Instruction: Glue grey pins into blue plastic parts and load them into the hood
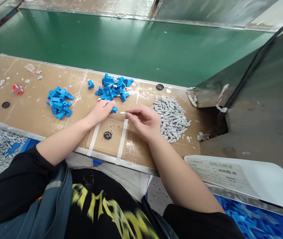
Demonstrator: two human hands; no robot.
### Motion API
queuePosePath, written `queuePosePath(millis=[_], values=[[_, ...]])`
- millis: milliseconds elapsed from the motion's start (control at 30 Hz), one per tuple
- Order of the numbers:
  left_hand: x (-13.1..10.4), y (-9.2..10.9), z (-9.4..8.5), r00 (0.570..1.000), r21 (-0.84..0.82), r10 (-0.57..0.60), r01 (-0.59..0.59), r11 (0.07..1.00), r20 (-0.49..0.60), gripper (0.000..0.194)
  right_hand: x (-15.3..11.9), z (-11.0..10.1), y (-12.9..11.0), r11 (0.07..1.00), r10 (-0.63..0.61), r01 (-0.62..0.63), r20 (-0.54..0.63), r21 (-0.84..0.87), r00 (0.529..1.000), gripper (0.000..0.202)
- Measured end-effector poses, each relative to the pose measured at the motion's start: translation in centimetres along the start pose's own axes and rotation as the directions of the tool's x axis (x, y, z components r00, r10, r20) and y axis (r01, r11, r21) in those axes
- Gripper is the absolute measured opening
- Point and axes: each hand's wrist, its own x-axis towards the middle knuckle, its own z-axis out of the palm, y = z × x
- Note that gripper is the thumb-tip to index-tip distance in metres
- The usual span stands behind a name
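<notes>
You sit at a brown workbench (27, 109) with taped seams. Just beyond its far edge runs a green conveyor belt (131, 46), framed by metal rails. Right of the workbench stands a grey metal housing (263, 109).

Two bare forearms, left hand (101, 112), right hand (143, 122), black short sleeves, black shirt with yellow lettering, grey-blue garment with pale reflective strip at left side

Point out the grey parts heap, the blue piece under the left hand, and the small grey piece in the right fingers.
grey parts heap (171, 118): head view, middle of the pile.
blue piece (114, 109): head view, its exposed end beside the left fingers.
small grey piece (123, 113): head view, tip protruding from the right fingertips.
</notes>
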Motion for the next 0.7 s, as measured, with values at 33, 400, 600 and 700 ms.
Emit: queuePosePath(millis=[33, 400, 600, 700], values=[[0.03, -0.06, 0.04, 1.000, -0.012, -0.018, 0.018, 1.000, -0.006, 0.045, 0.06, 0.04, 0.17, 1.000, 0.018, -0.018, -0.036, -0.006, 0.999, 0.022], [-0.25, 0.42, 0.33, 0.999, 0.120, 0.037, -0.042, 0.992, 0.039, 0.044, 0.61, 0.69, -0.17, 0.982, -0.030, 0.040, 0.057, -0.185, 0.998, 0.022], [-0.38, 0.78, 0.34, 0.996, 0.233, 0.090, -0.086, 0.969, -0.007, 0.042, 0.61, 0.72, 0.51, 0.933, -0.006, 0.056, 0.139, -0.356, 0.990, 0.027], [-0.40, 0.78, 0.33, 0.995, 0.267, 0.098, -0.091, 0.959, -0.010, 0.041, 0.60, 0.69, 0.67, 0.887, 0.029, 0.083, 0.233, -0.455, 0.972, 0.033]])
